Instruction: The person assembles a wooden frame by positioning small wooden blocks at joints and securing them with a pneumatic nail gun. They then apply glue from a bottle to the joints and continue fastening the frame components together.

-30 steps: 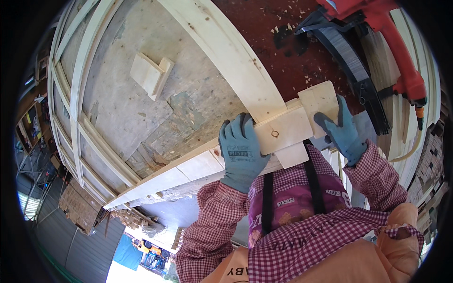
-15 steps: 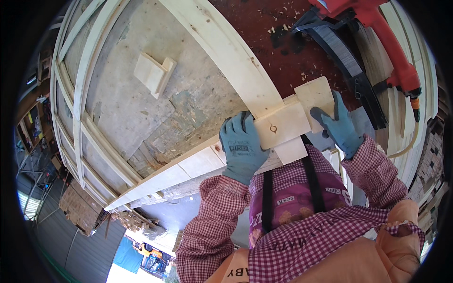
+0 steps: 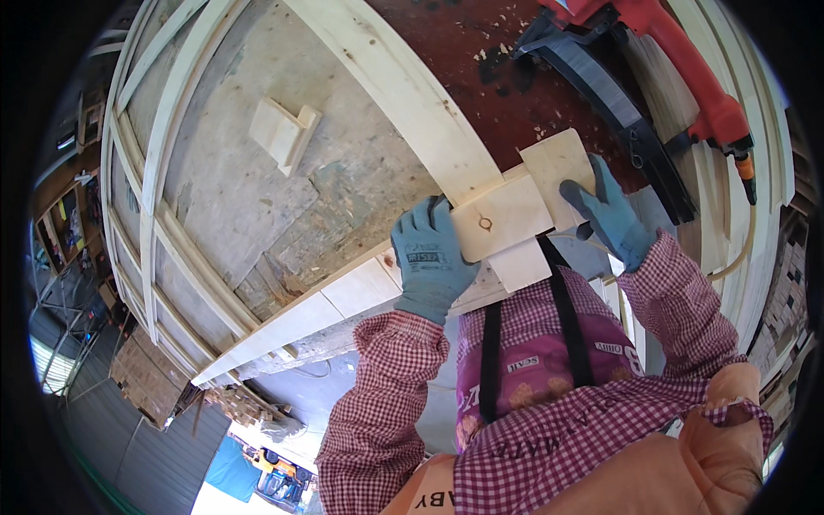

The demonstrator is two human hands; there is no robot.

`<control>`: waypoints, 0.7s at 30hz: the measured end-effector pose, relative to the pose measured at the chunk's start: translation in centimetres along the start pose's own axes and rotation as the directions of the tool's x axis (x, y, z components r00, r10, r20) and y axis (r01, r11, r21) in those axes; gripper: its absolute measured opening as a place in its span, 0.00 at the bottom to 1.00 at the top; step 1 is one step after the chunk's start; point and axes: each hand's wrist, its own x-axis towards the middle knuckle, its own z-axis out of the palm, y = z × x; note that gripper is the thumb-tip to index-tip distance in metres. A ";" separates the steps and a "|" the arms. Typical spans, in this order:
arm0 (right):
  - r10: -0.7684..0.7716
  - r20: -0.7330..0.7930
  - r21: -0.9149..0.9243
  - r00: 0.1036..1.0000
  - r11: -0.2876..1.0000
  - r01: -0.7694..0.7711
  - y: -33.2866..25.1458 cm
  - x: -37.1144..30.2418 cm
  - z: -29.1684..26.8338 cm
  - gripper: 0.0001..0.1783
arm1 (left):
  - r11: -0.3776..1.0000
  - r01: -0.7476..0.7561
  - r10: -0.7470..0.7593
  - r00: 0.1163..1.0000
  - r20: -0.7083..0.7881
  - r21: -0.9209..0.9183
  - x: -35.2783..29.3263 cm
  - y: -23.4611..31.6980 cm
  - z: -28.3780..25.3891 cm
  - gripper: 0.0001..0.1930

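My left hand (image 3: 433, 262), in a blue-grey glove, is closed over the left end of a short pale board (image 3: 506, 219) with a dark knot. That board lies across the end of a long wooden strip (image 3: 412, 94). My right hand (image 3: 614, 215), gloved alike, grips the right edge of a small flat wooden block (image 3: 556, 176) between thumb and fingers. The block touches the board's right end. Another pale wood piece (image 3: 519, 266) sticks out below the board toward my apron. The fingertips behind the block are partly hidden.
A red-and-black nail gun (image 3: 678, 94) with a hose lies at the upper right, beside stacked strips (image 3: 730, 163). Two joined wood pieces (image 3: 285, 136) rest on the worn tabletop (image 3: 352, 159). A curved wooden frame (image 3: 148, 189) stands at the left.
The view has shifted slightly, so the hands, boards and nail gun sit a little further left and up. Both hands keep their holds; nothing was let go.
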 end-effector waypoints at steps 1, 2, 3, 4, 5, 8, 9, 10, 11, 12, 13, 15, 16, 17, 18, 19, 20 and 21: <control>0.000 -0.017 -0.001 1.000 1.000 0.000 0.2 0.1 0.1 0.39 | 1.000 -0.006 0.006 1.000 -0.015 0.002 0.0 -0.1 0.0 0.38; 0.000 -0.035 -0.002 0.999 1.000 0.000 0.3 0.2 0.2 0.39 | 1.000 -0.011 0.011 1.000 -0.010 0.011 0.0 -0.3 0.0 0.38; 0.004 -0.056 -0.009 0.998 1.000 -0.005 0.5 0.2 0.2 0.39 | 1.000 -0.016 0.016 1.000 -0.002 0.011 0.1 -0.3 0.0 0.38; 0.015 -0.059 -0.029 0.998 0.999 -0.017 0.4 0.2 0.3 0.39 | 1.000 -0.020 0.020 1.000 0.006 0.011 0.2 -0.3 0.0 0.38; 0.026 -0.061 -0.050 0.998 0.998 -0.029 0.2 0.1 0.4 0.40 | 1.000 -0.018 0.018 0.999 0.037 -0.009 0.4 -0.2 -0.4 0.37; 0.053 -0.095 -0.095 0.994 0.994 -0.062 0.4 -0.1 0.6 0.39 | 0.999 0.005 -0.001 0.992 0.122 -0.038 0.4 0.0 -0.9 0.36; 0.057 -0.107 -0.104 0.993 0.992 -0.068 0.1 -0.1 0.4 0.38 | 1.000 0.020 -0.017 0.990 0.141 -0.020 0.8 0.4 -1.0 0.36; 0.068 -0.090 -0.107 0.994 0.991 -0.078 0.0 0.0 0.3 0.40 | 0.999 0.033 -0.032 0.987 0.159 -0.002 1.0 0.7 -1.1 0.36; 0.079 -0.075 -0.109 0.994 0.990 -0.087 0.1 0.1 0.0 0.42 | 0.999 0.030 -0.027 0.991 0.130 -0.020 1.0 0.7 -1.1 0.36; 0.089 -0.064 -0.106 0.994 0.990 -0.096 0.4 0.0 -0.2 0.43 | 0.999 0.018 -0.014 0.995 0.100 -0.036 0.9 0.6 -0.7 0.35; 0.078 -0.047 -0.090 0.996 0.993 -0.082 0.5 0.0 -0.4 0.43 | 0.999 0.005 -0.001 0.997 0.071 -0.052 0.8 0.4 -0.4 0.35; 0.051 -0.014 -0.059 0.999 0.997 -0.052 0.6 0.2 -0.7 0.42 | 0.999 -0.005 0.008 0.998 0.056 -0.052 0.8 0.3 -0.3 0.35; -0.014 -0.031 -0.031 0.999 0.999 0.013 0.5 0.5 -0.8 0.40 | 0.999 -0.010 0.013 0.999 0.047 -0.053 0.8 0.4 -0.3 0.35; -0.078 -0.050 -0.005 0.996 0.997 0.078 0.4 0.8 -1.0 0.39 | 0.999 -0.010 0.013 0.999 0.050 -0.047 0.8 0.3 -0.4 0.35; -0.142 -0.069 0.014 0.987 0.990 0.143 0.3 1.1 -1.2 0.38 | 0.999 -0.007 0.009 0.999 0.051 -0.046 0.7 0.2 -0.4 0.35; -0.160 -0.146 0.074 0.976 0.982 0.172 -1.8 0.6 -1.0 0.35 | 0.999 -0.005 0.007 0.999 0.053 -0.040 0.7 0.3 -0.4 0.35; -0.148 -0.220 0.077 0.964 0.983 0.169 -3.1 0.7 -1.2 0.32 | 0.999 0.006 -0.004 0.999 0.052 -0.033 0.6 0.4 -0.5 0.35; -0.205 -0.227 0.052 0.952 0.974 0.222 -3.5 1.1 -0.7 0.31 | 1.000 0.009 -0.007 0.999 0.049 -0.028 0.6 0.4 -0.2 0.35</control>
